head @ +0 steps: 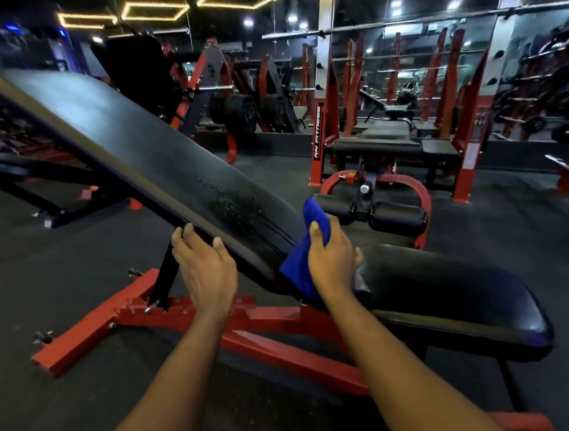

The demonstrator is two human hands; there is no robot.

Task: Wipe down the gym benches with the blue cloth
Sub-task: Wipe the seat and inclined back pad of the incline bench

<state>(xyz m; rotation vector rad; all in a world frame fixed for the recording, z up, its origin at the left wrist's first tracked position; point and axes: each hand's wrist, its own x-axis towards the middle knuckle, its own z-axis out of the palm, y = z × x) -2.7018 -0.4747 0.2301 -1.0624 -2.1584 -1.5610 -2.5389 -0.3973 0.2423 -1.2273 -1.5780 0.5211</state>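
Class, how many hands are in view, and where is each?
2. The left hand grips the back pad's near edge. The right hand holds the cloth where the back pad meets the seat. No others show.

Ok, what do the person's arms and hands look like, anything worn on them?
Both arms are bare as far as the view shows: no sleeve on the left forearm or right forearm. The left hand and right hand wear no gloves; no watch, bracelet or ring shows.
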